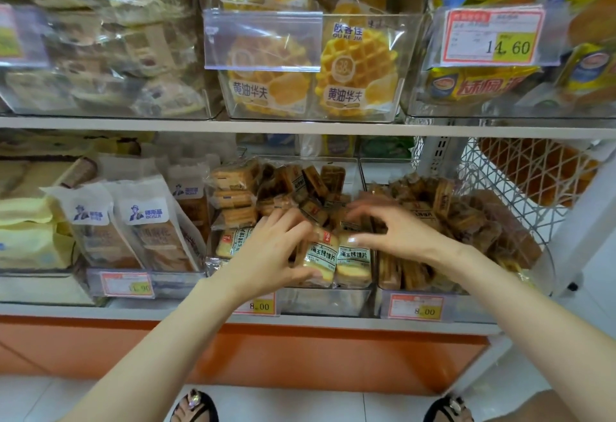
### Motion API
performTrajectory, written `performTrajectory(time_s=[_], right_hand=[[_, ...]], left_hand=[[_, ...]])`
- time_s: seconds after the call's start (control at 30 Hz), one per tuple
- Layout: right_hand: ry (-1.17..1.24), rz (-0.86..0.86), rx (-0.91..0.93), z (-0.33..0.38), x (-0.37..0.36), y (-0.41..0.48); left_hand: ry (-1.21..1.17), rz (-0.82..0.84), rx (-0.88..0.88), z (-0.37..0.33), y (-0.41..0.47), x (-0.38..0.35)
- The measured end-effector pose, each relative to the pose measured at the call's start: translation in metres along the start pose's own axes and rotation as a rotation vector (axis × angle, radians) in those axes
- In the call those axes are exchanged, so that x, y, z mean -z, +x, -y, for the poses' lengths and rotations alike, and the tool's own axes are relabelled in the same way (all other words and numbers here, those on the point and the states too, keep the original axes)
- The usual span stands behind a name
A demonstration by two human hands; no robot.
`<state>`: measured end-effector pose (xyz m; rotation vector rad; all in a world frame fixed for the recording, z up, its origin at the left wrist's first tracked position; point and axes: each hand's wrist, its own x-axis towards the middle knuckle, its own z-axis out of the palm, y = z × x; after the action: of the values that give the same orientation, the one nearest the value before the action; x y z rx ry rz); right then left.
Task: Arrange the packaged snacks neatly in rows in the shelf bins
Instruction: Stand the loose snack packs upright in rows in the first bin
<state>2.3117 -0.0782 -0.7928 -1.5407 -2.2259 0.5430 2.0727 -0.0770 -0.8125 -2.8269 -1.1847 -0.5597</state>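
head view: both hands work inside the middle bin [326, 301] on the lower shelf [66, 311]. the left hand [276, 248] grips one of the front-row packets [353, 261], thumb under it and fingers curled over the top. the right hand [393, 231] arches over the same row, its thumb tip on a packet; whether it actually pinches anything i cannot tell. along the bin's front edge a few yellow-labelled packets stand upright side by side, so one row looks started. behind them, toward the back edge, the loose packets [293, 185] lie tilted and piled at odd angles. the right bin [476, 305] is heaped too. by my reckoning the job is at an early stage, with most of the straightening left.
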Motion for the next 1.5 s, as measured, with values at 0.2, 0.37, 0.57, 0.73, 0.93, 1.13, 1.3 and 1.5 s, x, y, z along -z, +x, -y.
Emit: performTrajectory(time_s=[0.2, 0.37, 0.57, 0.73, 0.93, 1.13, 1.3, 1.5], right_hand=[[0.055, -0.362, -0.041, -0.020, 0.003, 0.036], [-0.101, -0.282, 0.033, -0.020, -0.001, 0.087], [-0.315, -0.060, -0.020, -0.030, -0.013, 0.142], [-0.402, -0.034, -0.148, -0.031, -0.018, 0.169], [-0.366, -0.100, -0.166, -0.028, -0.021, 0.171], [0.147, -0.356, -0.128, -0.007, 0.015, 0.125], [0.431, -0.180, -0.136, -0.002, 0.039, 0.066], [0.497, -0.030, -0.096, 0.001, 0.037, 0.029]], left_hand=[[-0.040, -0.074, -0.049, 0.008, 0.005, 0.000], [-0.040, -0.057, -0.067, 0.011, 0.015, -0.006], [-0.111, -0.073, 0.069, 0.024, 0.026, -0.005], [-0.107, -0.034, 0.097, 0.024, 0.027, -0.006], [-0.129, -0.049, 0.089, 0.025, 0.028, -0.008], [-0.155, -0.047, 0.111, 0.021, 0.028, -0.006], [-0.250, -0.036, 0.194, 0.010, 0.029, -0.003], [-0.406, -0.032, 0.236, -0.005, 0.033, 0.004]])
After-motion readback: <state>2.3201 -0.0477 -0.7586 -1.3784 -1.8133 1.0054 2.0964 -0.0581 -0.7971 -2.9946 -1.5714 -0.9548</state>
